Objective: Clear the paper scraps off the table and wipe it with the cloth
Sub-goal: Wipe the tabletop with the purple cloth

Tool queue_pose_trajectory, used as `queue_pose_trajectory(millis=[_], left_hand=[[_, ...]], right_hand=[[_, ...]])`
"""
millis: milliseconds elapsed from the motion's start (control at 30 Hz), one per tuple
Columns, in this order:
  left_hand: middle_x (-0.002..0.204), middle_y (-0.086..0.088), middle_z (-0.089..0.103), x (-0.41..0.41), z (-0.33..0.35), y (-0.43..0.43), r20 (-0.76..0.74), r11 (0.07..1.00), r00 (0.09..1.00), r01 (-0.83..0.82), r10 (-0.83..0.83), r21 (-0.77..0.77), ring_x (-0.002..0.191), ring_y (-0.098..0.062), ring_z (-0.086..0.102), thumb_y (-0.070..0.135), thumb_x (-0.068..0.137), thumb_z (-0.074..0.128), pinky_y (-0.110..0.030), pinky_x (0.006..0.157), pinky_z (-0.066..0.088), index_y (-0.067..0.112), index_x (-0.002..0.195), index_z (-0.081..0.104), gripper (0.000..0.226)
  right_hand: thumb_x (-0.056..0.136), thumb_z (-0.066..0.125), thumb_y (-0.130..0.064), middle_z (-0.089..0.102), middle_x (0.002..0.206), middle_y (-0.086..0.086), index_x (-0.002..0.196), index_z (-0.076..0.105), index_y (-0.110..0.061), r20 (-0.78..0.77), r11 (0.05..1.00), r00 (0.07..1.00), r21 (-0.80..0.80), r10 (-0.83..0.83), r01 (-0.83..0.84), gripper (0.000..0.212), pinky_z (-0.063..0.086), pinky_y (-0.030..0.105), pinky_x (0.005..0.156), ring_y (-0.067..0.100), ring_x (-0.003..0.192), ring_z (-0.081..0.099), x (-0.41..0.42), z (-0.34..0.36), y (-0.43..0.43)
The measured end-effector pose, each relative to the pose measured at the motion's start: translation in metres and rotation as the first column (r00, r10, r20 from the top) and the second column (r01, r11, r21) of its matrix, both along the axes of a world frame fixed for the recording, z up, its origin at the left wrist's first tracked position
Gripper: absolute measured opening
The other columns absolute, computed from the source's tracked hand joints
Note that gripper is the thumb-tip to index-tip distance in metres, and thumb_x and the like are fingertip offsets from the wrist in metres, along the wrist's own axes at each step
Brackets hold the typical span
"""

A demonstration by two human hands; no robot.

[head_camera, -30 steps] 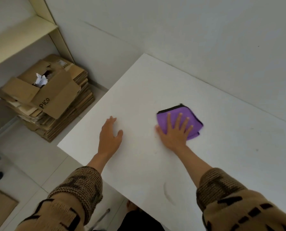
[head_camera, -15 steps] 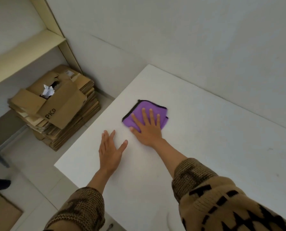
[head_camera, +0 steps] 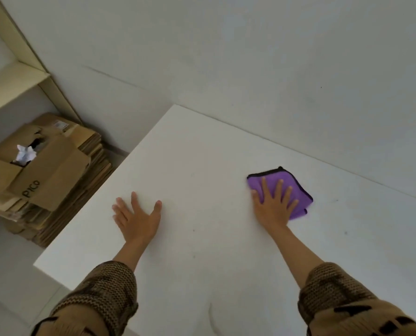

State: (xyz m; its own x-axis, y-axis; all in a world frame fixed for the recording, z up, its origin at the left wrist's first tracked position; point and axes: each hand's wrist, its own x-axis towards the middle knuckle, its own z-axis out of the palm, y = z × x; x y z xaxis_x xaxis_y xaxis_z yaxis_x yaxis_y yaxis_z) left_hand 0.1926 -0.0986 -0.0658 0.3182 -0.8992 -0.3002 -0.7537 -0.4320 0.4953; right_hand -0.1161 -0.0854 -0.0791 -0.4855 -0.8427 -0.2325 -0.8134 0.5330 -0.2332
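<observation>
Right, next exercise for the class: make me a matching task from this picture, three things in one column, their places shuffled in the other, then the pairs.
Column one:
1. left hand
2. purple cloth
3. crumpled paper

Column two:
A. in the cardboard box
B. flat on the bare table
C. under the right hand

Pairs: 1-B, 2-C, 3-A.

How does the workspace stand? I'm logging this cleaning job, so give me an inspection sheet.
Surface: white table, a few small dark specks, no paper scraps seen on it.
Job's things: purple cloth lies folded on the table; crumpled paper sits in the cardboard box beside the table.
Clutter: nothing seen.
Hands: left hand flat on the table, fingers spread; right hand presses flat on the cloth.
Cables: nothing seen.
Surroundings: stacked flattened cardboard under the box, shelf, pale wall.
</observation>
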Motion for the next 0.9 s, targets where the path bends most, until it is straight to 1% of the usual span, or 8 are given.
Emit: queue_pose_trajectory(millis=[200, 333, 433, 500, 567, 667, 800, 900], left_hand=[[0.156, -0.007, -0.013, -0.044, -0.008, -0.027, 0.030, 0.905, 0.913, 0.406, -0.406, -0.123, 0.144, -0.022, -0.015, 0.047, 0.089, 0.046, -0.039, 0.117, -0.008, 0.026, 0.147, 0.003, 0.075], [0.157, -0.005, -0.012, -0.051, -0.008, -0.052, 0.040, 0.856, 0.866, 0.498, -0.498, -0.139, 0.144, -0.020, -0.015, 0.048, 0.091, 0.043, -0.037, 0.116, -0.009, 0.028, 0.147, 0.006, 0.070], [0.157, -0.004, -0.011, -0.041, -0.007, -0.075, 0.041, 0.837, 0.850, 0.524, -0.525, -0.154, 0.144, -0.020, -0.014, 0.053, 0.091, 0.033, -0.036, 0.116, -0.010, 0.033, 0.146, 0.008, 0.064], [0.157, -0.004, -0.010, -0.032, -0.007, -0.090, 0.056, 0.821, 0.836, 0.547, -0.546, -0.163, 0.144, -0.020, -0.014, 0.062, 0.083, 0.020, -0.035, 0.114, -0.011, 0.035, 0.145, 0.008, 0.069], [0.157, -0.003, -0.009, -0.021, -0.009, -0.104, 0.066, 0.815, 0.832, 0.554, -0.551, -0.169, 0.144, -0.019, -0.013, 0.065, 0.077, 0.011, -0.033, 0.113, -0.012, 0.035, 0.145, 0.008, 0.074], [0.157, -0.002, -0.009, -0.002, -0.013, -0.123, 0.081, 0.806, 0.825, 0.565, -0.560, -0.176, 0.144, -0.018, -0.014, 0.063, 0.077, 0.010, -0.033, 0.114, -0.013, 0.036, 0.145, 0.008, 0.073], [0.158, 0.000, -0.001, 0.027, -0.015, -0.150, 0.094, 0.790, 0.820, 0.569, -0.564, -0.230, 0.145, -0.017, -0.008, 0.058, 0.083, 0.013, -0.030, 0.114, -0.012, 0.035, 0.145, 0.015, 0.066], [0.157, 0.000, 0.010, 0.050, -0.012, -0.169, 0.095, 0.816, 0.859, 0.508, -0.503, -0.276, 0.145, -0.018, 0.005, 0.052, 0.087, 0.018, -0.031, 0.114, -0.006, 0.031, 0.144, 0.019, 0.060]], right_hand=[[0.077, 0.002, -0.078, -0.011, 0.153, -0.015, 0.140, 0.004, -0.049, 0.013, 0.848, 0.849, -0.062, 0.529, -0.527, 0.070, -0.016, 0.039, 0.113, 0.014, 0.143, -0.015, -0.002, -0.002, 0.014], [0.093, 0.034, -0.055, 0.007, 0.156, -0.005, 0.146, 0.018, -0.032, 0.134, 0.977, 0.982, -0.188, 0.132, -0.105, 0.060, -0.005, 0.040, 0.116, 0.013, 0.145, 0.002, -0.018, 0.000, -0.035], [0.097, 0.024, -0.050, 0.000, 0.158, 0.009, 0.147, 0.016, -0.028, 0.130, 0.948, 0.944, -0.065, -0.302, 0.313, 0.056, -0.006, 0.049, 0.116, 0.024, 0.145, -0.004, -0.022, 0.009, -0.074], [0.095, 0.019, -0.056, -0.009, 0.157, 0.012, 0.147, 0.007, -0.032, 0.129, 0.918, 0.909, 0.007, -0.395, 0.398, 0.059, -0.010, 0.052, 0.114, 0.027, 0.144, -0.013, -0.010, 0.013, -0.099], [0.094, 0.018, -0.058, -0.012, 0.156, 0.011, 0.146, 0.002, -0.037, 0.091, 0.947, 0.943, 0.027, -0.320, 0.319, 0.059, -0.012, 0.053, 0.113, 0.028, 0.143, -0.016, 0.012, 0.010, -0.125], [0.096, 0.021, -0.052, -0.007, 0.157, 0.007, 0.146, 0.010, -0.039, 0.065, 0.998, 0.998, -0.054, -0.015, 0.018, 0.053, -0.011, 0.049, 0.115, 0.024, 0.144, -0.011, 0.059, 0.006, -0.169], [0.097, 0.026, -0.048, 0.001, 0.158, -0.002, 0.143, 0.023, -0.041, 0.118, 0.926, 0.920, -0.111, 0.373, -0.361, 0.046, -0.009, 0.044, 0.116, 0.015, 0.145, -0.005, 0.119, 0.004, -0.227], [0.098, 0.025, -0.046, 0.004, 0.158, -0.001, 0.143, 0.027, -0.037, 0.163, 0.939, 0.928, -0.135, 0.335, -0.315, 0.045, -0.009, 0.043, 0.116, 0.016, 0.145, -0.004, 0.141, 0.003, -0.262]])
